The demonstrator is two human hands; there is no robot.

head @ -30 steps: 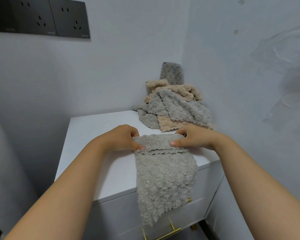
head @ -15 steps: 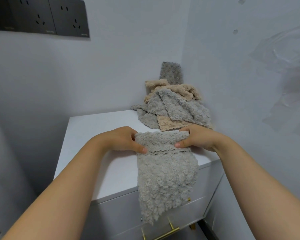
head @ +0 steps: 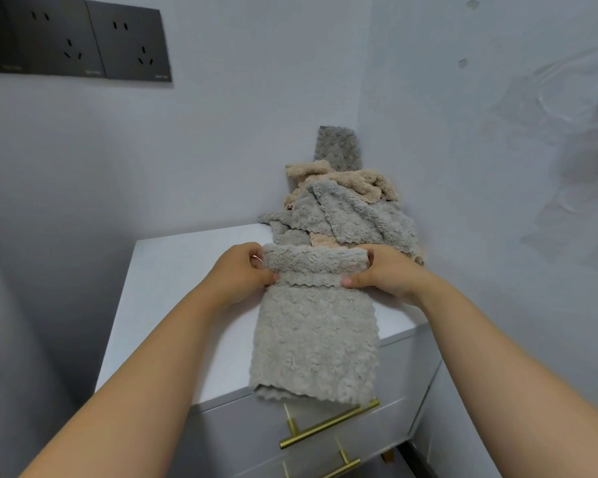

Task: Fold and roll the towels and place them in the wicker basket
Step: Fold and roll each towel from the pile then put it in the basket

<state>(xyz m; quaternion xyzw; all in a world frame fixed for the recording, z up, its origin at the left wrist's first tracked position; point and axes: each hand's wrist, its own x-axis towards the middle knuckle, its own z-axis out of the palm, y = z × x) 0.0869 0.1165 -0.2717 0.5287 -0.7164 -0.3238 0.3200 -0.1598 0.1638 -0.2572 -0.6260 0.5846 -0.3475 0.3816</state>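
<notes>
A folded grey towel lies lengthwise on the white cabinet top, its near end hanging just over the front edge. Its far end is rolled into a thick tube. My left hand grips the roll's left end, thumb pressed under it. My right hand grips the right end the same way. Behind the roll a heap of grey and beige towels is piled in the corner. No wicker basket is in view.
The cabinet stands against two pale walls that meet at the corner. Dark socket plates hang on the left wall. Brass drawer handles stick out below the cabinet's front edge.
The roll at the towel's far end has grown thicker. The hanging near end has been drawn up and now barely passes the cabinet's edge.
</notes>
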